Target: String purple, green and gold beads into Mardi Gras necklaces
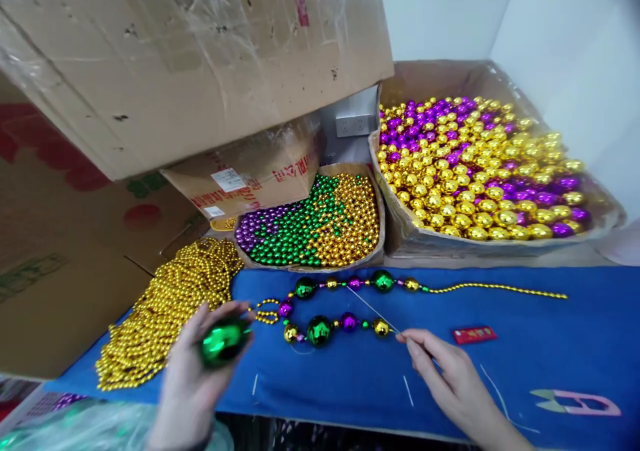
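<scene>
My left hand (pixel 193 371), slightly blurred, has its fingers curled around a large shiny green bead (pixel 224 343) above the front left of the cloth. A string of beads (pixel 349 321) in green, gold and purple lies in a loop on the blue cloth, with a tail of small gold beads going right. My right hand (pixel 440 367) is closed, thumb and finger pinching a thin white string (pixel 373 307) beside the gold bead (pixel 381 327) at the strand's lower end. A small gold bead loop (pixel 267 312) sits at the strand's left, close to my left fingers.
A heap of gold bead strands (pixel 170 311) lies left. Behind stand a box of mixed small beads (pixel 383 237) and a larger box (pixel 393 234) of gold and purple beads. A big carton (pixel 200 57) overhangs. Pink thread snips (pixel 580 403) and a red packet (pixel 474 334) lie right.
</scene>
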The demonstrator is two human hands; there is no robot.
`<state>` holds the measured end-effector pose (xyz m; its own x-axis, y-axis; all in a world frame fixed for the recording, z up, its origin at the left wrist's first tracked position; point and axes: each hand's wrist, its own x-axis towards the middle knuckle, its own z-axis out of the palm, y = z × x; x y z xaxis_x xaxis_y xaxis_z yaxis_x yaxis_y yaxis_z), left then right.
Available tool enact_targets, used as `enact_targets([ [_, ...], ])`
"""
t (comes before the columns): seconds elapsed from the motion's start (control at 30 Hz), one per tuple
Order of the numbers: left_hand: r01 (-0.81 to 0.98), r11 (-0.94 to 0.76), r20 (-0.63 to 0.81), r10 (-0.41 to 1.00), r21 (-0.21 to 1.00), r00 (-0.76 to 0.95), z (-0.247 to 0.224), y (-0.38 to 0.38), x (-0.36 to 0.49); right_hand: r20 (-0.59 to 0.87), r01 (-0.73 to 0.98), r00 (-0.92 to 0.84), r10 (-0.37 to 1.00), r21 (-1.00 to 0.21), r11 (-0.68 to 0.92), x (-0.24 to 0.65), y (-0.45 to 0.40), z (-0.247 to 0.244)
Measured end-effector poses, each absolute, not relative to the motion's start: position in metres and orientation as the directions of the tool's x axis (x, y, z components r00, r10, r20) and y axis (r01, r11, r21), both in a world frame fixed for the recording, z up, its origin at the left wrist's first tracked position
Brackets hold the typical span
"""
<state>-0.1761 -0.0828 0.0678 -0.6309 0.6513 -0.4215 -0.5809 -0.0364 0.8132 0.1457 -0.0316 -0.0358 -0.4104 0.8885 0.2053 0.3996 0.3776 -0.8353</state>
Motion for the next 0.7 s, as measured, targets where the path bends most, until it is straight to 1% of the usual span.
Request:
enact_targets([
  [0.03, -0.621, 0.011, -0.459, 0.686, 0.783, -0.565, 0.056, -0.069, -0.164, 0.208, 0.411, -0.406, 0.890, -0.828, 0.381, 0.147, -0.033, -0.036],
  [0.07, -0.694, 0.078, -0.504, 0.746, 0.715, -0.435, 0.044, -0.057, -0.150, 0.209, 0.421, -0.403, 0.891, -0.822, 0.384, 0.149, -0.035, -0.037],
  [0.1, -0.745, 0.130, -0.514, 0.799, 0.654, -0.312, 0.032, -0.047, -0.135, 0.208, 0.431, -0.405, 0.890, -0.815, 0.386, 0.151, -0.036, -0.037],
  [0.13, -0.770, 0.163, -0.504, 0.833, 0.616, -0.227, 0.022, -0.041, -0.121, 0.206, 0.439, -0.412, 0.887, -0.808, 0.392, 0.153, -0.039, -0.038],
  [0.2, -0.807, 0.180, -0.467, 0.875, 0.563, -0.130, 0.007, -0.035, -0.097, 0.207, 0.451, -0.438, 0.875, -0.791, 0.413, 0.154, -0.043, -0.040],
  [0.33, -0.840, 0.161, -0.414, 0.907, 0.518, -0.081, -0.004, -0.036, -0.078, 0.247, 0.455, -0.485, 0.839, -0.747, 0.484, 0.150, -0.049, -0.043],
  [0.47, -0.821, 0.168, -0.402, 0.912, 0.545, -0.080, -0.003, -0.038, -0.085, 0.290, 0.460, -0.455, 0.842, -0.733, 0.501, 0.153, -0.047, -0.044],
  [0.57, -0.778, 0.165, -0.372, 0.923, 0.606, -0.094, -0.001, -0.040, -0.093, 0.261, 0.501, -0.372, 0.891, -0.751, 0.430, 0.165, -0.041, -0.036],
  [0.7, -0.729, 0.173, -0.343, 0.935, 0.663, -0.090, 0.000, -0.040, -0.097, 0.140, 0.555, -0.215, 0.966, -0.797, 0.239, 0.185, -0.033, -0.017],
])
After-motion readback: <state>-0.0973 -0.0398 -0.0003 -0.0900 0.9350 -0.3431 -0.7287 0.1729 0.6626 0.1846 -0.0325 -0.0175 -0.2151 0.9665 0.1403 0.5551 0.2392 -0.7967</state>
